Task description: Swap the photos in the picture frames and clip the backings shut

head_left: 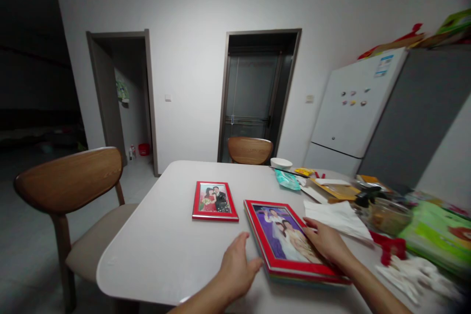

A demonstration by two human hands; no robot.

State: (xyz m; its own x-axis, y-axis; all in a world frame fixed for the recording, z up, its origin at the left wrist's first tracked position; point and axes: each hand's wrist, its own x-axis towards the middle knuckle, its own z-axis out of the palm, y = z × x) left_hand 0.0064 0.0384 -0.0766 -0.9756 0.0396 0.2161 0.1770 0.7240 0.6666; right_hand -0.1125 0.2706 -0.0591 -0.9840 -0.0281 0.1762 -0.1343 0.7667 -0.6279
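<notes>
A large red picture frame (269, 255) with a wedding photo lies face up near the table's front, with a pale greenish layer showing beneath its edge. My right hand (327, 243) grips its right side, the thumb and a finger over the border. To the left of this frame is my left hand (238, 267), open, with its thumb apart from the other fingers and close to the red border. Nothing shows in that palm. Farther back, a smaller red picture frame (215, 217) lies flat, holding a photo of a couple.
The white table (162, 245) carries clutter along its right: white paper (336, 216), a teal packet (287, 180), a bowl (281, 163), a clear container (390, 216) and a green package (439, 235). Wooden chairs stand left (73, 176) and behind (250, 149). A fridge (349, 103) is at right.
</notes>
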